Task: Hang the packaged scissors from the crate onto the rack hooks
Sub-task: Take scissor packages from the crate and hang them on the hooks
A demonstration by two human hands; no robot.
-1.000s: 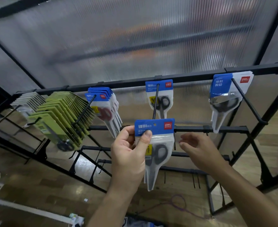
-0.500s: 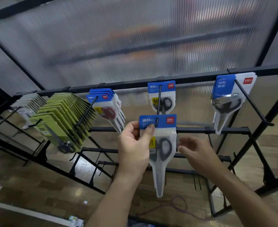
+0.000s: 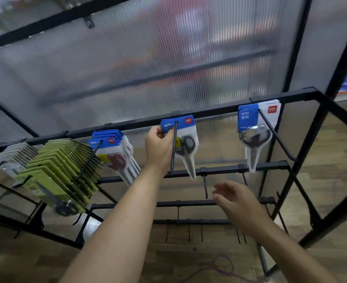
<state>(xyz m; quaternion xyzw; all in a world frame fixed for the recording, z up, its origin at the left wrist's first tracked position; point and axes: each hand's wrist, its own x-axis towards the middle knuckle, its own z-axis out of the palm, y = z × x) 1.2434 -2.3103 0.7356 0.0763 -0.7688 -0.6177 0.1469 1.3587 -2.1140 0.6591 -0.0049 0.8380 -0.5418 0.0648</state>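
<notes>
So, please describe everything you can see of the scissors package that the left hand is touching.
The scissors package has a blue header card with a red logo and a clear, tapering blister over dark-handled scissors, pointing down. It hangs far back on the middle hook, near the rack's top bar. The left hand pinches its blue header; the right hand is apart, below.

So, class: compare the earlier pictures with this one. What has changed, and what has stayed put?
The left hand has slid the scissors pack from the hook's tip back to the top rail, still gripping it. The right hand has dropped away, open and empty. The green packs and the other blue packs hang unchanged.
</notes>
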